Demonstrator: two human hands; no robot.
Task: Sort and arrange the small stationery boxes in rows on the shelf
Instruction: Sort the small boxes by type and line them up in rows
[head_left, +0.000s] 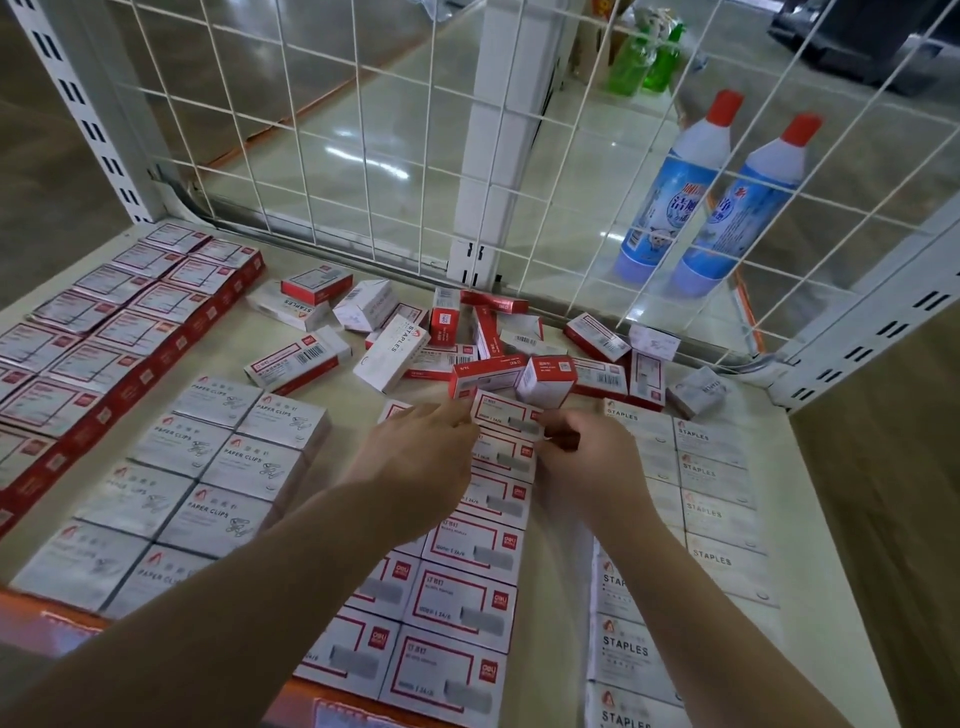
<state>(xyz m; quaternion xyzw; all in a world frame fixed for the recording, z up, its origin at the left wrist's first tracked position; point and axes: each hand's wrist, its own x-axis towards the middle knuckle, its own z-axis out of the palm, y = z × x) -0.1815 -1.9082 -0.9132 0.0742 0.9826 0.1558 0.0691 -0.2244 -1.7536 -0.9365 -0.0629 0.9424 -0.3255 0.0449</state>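
Beige shelf deck (561, 561), wire-grid back. Left hand (426, 457) and right hand (582, 457) each pinch an end of one red-framed staple box (506, 413) at the far end of the middle row (467, 592), long axis left-right, between both hands. Unsorted pile (467, 343) just beyond.

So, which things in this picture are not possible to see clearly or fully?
All in the head view:
- Red-framed box held between left hand and right hand: fingers cover its side edges.
- Red-framed rows: forearms hide part of the left column.
- STAPLES boxes: the bottom edge cuts off the nearest box.
- Loose pile: boxes overlap, small print unreadable.
- Green bottles: behind the wire grid, blurred.
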